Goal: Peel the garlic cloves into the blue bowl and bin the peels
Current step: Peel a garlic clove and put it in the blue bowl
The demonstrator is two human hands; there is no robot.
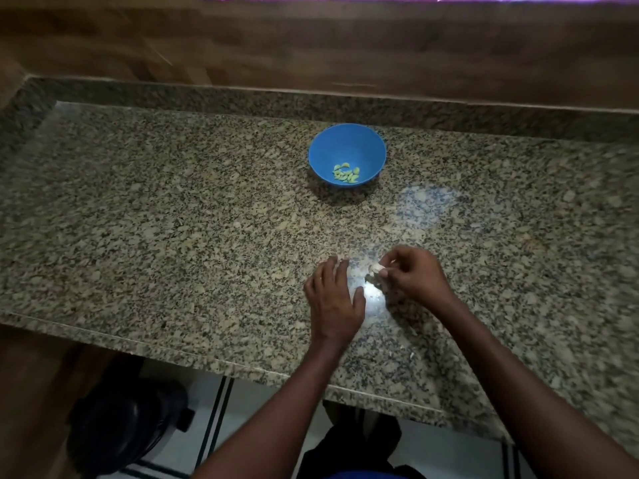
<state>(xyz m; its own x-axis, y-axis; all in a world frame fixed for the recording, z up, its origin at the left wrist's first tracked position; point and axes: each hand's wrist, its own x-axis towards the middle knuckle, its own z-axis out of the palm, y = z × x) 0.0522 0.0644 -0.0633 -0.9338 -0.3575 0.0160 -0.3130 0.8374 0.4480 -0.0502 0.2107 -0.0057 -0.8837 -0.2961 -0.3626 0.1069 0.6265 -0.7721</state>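
- Your right hand (409, 273) hovers low over the speckled granite counter (173, 219), fingers curled, pinching a small pale garlic clove (377, 268) between fingertips and thumb.
- The clove sits at the left edge of that hand, just above the counter surface; a darker scrap hangs just under it, too blurred to name.
- Your left hand (334, 299) lies flat, palm down on the counter, fingers straight and slightly spread, holding nothing. It is just beside the right hand, with a bright glare patch on the stone between them.
- The round blue plastic bowl (347, 146) stands upright farther back on the counter, well apart from both hands, roughly in line with them.
- Inside the bowl, a small heap of peeled cloves (345, 173) lies at the bottom, towards the near wall; they look yellow-green in this light.
- A few tiny white peel flecks (411, 355) lie on the counter near your right forearm, close to the front edge.
- Behind the counter runs a wooden wall panel (311, 46).
- Below the front edge, a dark round object (128, 426) sits on the floor at left; you cannot tell what it is.
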